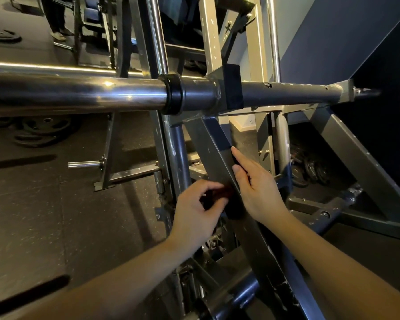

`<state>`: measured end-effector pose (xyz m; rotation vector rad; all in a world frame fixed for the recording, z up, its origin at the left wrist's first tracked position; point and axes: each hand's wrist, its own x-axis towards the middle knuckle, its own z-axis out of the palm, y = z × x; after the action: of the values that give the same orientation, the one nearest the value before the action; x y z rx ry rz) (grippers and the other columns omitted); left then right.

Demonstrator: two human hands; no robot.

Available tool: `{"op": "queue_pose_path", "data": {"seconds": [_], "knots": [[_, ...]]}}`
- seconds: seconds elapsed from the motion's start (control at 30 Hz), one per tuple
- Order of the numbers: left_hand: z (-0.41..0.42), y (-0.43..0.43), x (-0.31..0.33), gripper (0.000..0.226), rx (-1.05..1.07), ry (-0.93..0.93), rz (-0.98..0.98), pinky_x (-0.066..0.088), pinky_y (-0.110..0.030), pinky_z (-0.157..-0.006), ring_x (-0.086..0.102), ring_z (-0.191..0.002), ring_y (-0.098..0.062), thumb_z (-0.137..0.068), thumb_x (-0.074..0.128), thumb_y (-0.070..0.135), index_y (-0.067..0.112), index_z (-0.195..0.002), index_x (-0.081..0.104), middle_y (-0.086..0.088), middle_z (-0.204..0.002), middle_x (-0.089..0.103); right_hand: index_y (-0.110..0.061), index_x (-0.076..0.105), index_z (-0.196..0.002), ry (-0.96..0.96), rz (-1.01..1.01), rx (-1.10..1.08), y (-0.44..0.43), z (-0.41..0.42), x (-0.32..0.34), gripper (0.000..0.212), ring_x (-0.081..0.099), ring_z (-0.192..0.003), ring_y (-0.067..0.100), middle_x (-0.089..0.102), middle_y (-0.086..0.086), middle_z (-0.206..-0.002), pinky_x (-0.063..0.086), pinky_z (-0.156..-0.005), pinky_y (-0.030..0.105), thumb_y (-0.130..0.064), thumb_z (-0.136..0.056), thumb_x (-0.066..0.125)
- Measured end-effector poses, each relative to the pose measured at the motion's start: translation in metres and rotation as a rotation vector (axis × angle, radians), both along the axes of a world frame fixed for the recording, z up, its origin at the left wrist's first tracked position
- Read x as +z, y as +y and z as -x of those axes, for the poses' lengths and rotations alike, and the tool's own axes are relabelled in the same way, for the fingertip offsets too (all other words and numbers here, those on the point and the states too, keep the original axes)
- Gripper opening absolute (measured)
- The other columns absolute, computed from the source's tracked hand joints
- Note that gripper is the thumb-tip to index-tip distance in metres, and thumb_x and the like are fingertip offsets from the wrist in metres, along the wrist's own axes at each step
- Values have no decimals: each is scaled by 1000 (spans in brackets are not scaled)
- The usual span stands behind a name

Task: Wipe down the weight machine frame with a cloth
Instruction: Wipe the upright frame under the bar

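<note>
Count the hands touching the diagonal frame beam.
1: the right hand rests on the diagonal beam. The left hand grips a dark cloth beside it; beam contact unclear.

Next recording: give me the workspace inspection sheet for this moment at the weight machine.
Surface: dark rubber gym floor, speckled.
Job's things: grey diagonal frame beam, paint chipped; dark cloth lying against the beam; small dark reddish thing by the fingers, too blurred to identify.
Clutter: weight plates on the floor behind the chrome bar.
Grippers: left hand fingers curled round the reddish thing; right hand fingers straight, pressing on the beam and cloth.
Cables: nothing seen.
Surroundings: dark blue wall; another person's legs far left.
</note>
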<state>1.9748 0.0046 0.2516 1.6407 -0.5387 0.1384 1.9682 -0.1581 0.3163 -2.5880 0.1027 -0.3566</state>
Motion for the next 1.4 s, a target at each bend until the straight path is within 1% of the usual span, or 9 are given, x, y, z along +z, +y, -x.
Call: {"op": "queue_pose_path", "data": {"seconds": [0.23,0.53,0.6,0.7,0.77,0.93,1.03,1.2,1.4], "knots": [[-97,-2,30,30,243,202,156,58,-41,-97,62,-115,-9,-96,69,20,22,-125,66,8,-120,65,-33,33,-157,9,-15,-4,3,1,1,49,39,-128,-5,51,-10,-149,34,-108,21,-33,-109,39],[-23,2,10,26,-7,-20,-1,54,-17,-90,62,-104,10,-94,69,21,27,-119,66,20,-111,64,-30,34,-157,7,-35,15,1,1,0,49,46,-118,-7,58,-6,-139,39,-102,18,-32,-109,40],[-71,4,29,25,73,140,98,58,-23,-86,63,-100,7,-96,69,21,30,-120,65,18,-110,62,-30,35,-157,-4,-30,11,0,1,-1,48,47,-112,-14,59,-6,-138,35,-96,8,-32,-109,40],[-127,6,46,26,262,319,146,52,-46,-104,58,-113,-7,-95,70,22,28,-120,67,19,-110,60,-31,35,-157,-1,-40,2,-1,1,-1,48,46,-104,-25,58,-15,-131,34,-85,-1,-33,-109,40],[-118,-2,43,28,273,319,204,50,-45,-108,57,-115,-4,-95,69,20,29,-122,66,22,-112,60,-31,35,-157,1,-41,3,-1,1,-1,48,42,-104,-29,52,-22,-126,32,-86,-3,-33,-109,40],[-4,-6,6,30,-26,42,74,50,-27,-104,60,-117,0,-93,70,12,25,-121,66,19,-118,64,-27,36,-156,4,-90,42,-2,-1,0,47,49,-113,-10,56,-13,-129,40,-101,16,-28,-109,41],[22,1,-15,26,-162,52,-4,54,-30,-100,64,-111,-3,-93,72,17,28,-117,69,18,-111,67,-27,36,-156,22,-105,41,-3,-1,0,47,50,-113,-10,54,-17,-131,43,-104,25,-27,-109,41],[-45,7,13,25,-3,287,132,64,-45,-81,68,-104,-15,-96,68,20,32,-118,65,6,-121,63,-29,36,-157,88,-89,41,-10,0,8,49,54,-125,16,57,5,-136,46,-109,47,-30,-109,43],[-38,-3,15,29,71,288,196,53,-44,-103,60,-119,-8,-93,71,19,31,-119,66,12,-122,64,-36,34,-157,171,-3,58,-27,47,10,51,57,-113,6,53,-10,-123,50,-104,42,-32,-107,45]]}}
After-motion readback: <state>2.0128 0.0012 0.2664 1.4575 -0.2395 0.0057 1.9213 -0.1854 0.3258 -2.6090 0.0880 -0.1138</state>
